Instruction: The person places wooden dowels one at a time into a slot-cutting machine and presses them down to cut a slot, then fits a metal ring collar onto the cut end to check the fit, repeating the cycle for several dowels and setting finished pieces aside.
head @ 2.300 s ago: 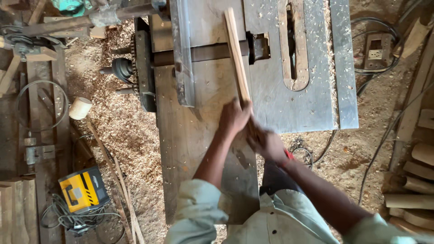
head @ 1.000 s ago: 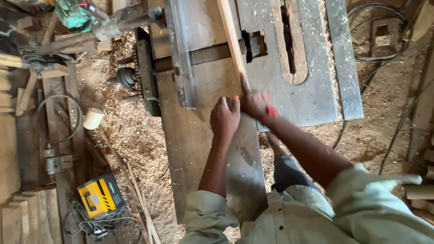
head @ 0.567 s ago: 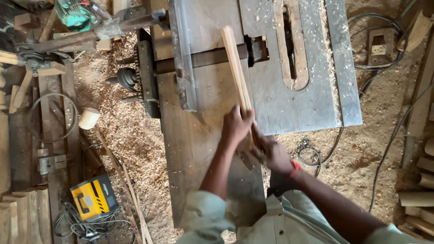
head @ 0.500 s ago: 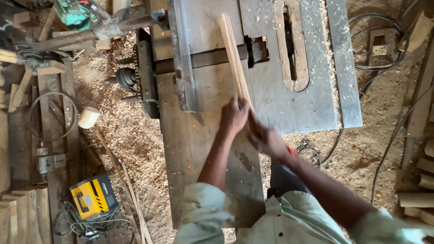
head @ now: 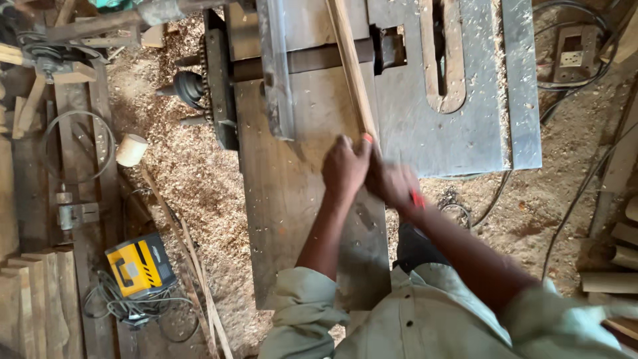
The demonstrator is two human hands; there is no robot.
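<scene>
Long, narrow, pale wooden strip (head: 350, 66): laid lengthwise on the grey, dust-covered metal machine table (head: 312, 199), far end running past the top edge of the view, near end at the hands. Crosses the dark transverse slot (head: 319, 58) of the machine and lies between the upright grey metal fence bar (head: 276, 73) on one side and the long rounded opening (head: 446, 60) in the grey plate on the other.

Left hand (head: 345, 169): set on the near end of the strip, fingers curled down over it, gripping from above. Fingertips directed toward the far end; strip emerging just ahead of them.

Right hand (head: 393, 185): touching the left hand, on the side of the strip toward the plate. Blurred; fingers appear closed against the strip end, though exact contact cannot be told. Small red band (head: 417, 198) at the wrist.

Both forearms bare, pale greenish sleeves (head: 302, 312) rolled to the elbow.

Surroundings: sawdust-covered floor (head: 186, 186) beside the table. Dark round motor part (head: 189, 88) with shaft at the side of the machine. Small cream cylinder (head: 131, 149) on the sawdust. Yellow and black box-shaped device (head: 139, 267) with coiled black cable (head: 126, 307) lower down. Thin wooden offcuts (head: 193, 272) lying on the floor near it. Stacked timber (head: 30, 299) at the edge of the view. Black cables (head: 578, 199) across the floor on the opposite side.
</scene>
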